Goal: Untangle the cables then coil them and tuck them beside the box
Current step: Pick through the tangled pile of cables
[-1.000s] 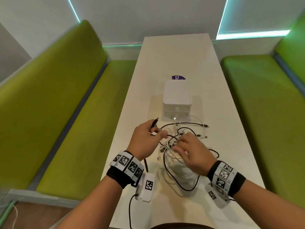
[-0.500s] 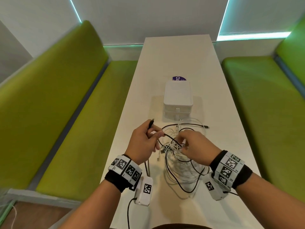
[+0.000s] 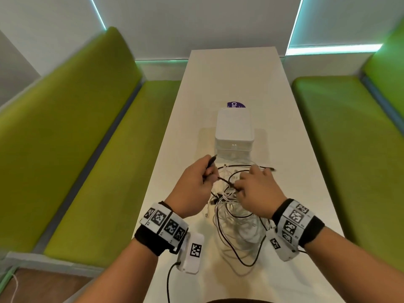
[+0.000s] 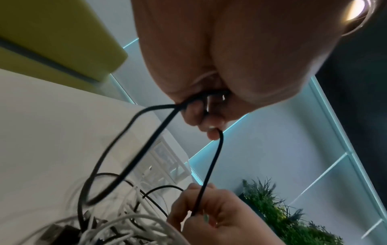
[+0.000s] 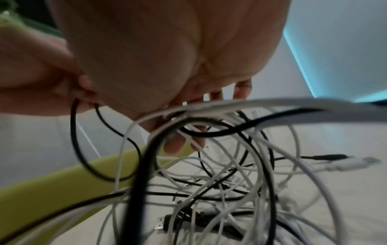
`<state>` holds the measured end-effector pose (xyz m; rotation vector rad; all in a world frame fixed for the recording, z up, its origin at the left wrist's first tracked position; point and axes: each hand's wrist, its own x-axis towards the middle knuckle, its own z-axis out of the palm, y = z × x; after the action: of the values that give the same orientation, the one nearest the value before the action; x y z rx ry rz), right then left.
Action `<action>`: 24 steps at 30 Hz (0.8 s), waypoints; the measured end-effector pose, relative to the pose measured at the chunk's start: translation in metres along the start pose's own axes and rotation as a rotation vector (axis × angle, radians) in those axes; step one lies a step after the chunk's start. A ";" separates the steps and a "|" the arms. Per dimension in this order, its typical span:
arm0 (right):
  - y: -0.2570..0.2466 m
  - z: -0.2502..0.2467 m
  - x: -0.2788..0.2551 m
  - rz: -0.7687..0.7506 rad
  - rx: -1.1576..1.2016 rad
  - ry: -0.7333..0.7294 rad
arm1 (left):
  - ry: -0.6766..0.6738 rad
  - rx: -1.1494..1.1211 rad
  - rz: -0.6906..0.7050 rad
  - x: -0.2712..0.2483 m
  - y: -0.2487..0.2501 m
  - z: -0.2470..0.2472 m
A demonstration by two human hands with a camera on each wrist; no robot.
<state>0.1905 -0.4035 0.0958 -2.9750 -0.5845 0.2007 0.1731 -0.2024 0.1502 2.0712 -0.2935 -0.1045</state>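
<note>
While your left hand (image 3: 192, 189) is gripping the black cable (image 3: 225, 181) with curled fingers, its plug end (image 3: 211, 161) is poking out past your knuckles toward the far side of the table (image 3: 290, 132). Your right hand (image 3: 260, 191) is pinching that same black cable a bit further along, so a short stretch of it is running between your two hands, just above the pile. In the left wrist view you're seeing the black cable (image 4: 209, 169) dropping from your left fingertips (image 4: 213, 134) down into your right hand (image 4: 211, 213), with another loop of it hanging off to the left.

The tangle of white and black cables (image 3: 238, 224) is sitting on the table right under and near of your hands, still properly knotted up. In the right wrist view white and black loops (image 5: 220, 165) are crossing all over each other, and a black USB plug (image 5: 167, 222) is lying at the bottom of the heap. One black connector (image 3: 271, 169) is sticking out to the right of the pile.

The white box (image 3: 234, 130) is sitting with its lid closed just far of the tangle, in the middle of the table, with a purple sticker (image 3: 236, 104) showing behind it. Green benches (image 3: 91, 149) are running along both sides.
</note>
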 end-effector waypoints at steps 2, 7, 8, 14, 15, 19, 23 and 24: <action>-0.006 0.001 0.003 -0.028 0.053 0.014 | 0.014 0.007 0.010 -0.001 -0.002 0.001; -0.001 -0.021 0.009 0.293 0.959 0.374 | -0.075 0.143 -0.043 0.002 -0.017 0.001; -0.003 -0.026 0.006 0.266 1.009 0.408 | -0.075 0.151 -0.034 0.003 -0.018 0.003; -0.005 -0.020 -0.008 -0.019 0.902 0.324 | 0.036 0.104 -0.175 0.010 -0.021 0.004; -0.001 -0.014 -0.008 -0.023 0.800 0.282 | 0.035 0.141 -0.170 0.011 -0.020 0.003; 0.003 -0.008 -0.008 -0.036 0.307 0.239 | 0.003 0.247 -0.104 0.009 -0.013 0.001; -0.008 -0.017 -0.005 -0.108 0.197 0.205 | -0.137 0.363 0.047 0.008 -0.006 0.014; -0.011 -0.018 -0.004 -0.119 0.224 0.242 | -0.114 0.378 0.065 0.009 -0.005 0.017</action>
<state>0.1856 -0.3964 0.1156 -2.6844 -0.6575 -0.0970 0.1792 -0.2167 0.1379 2.4316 -0.4797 -0.1363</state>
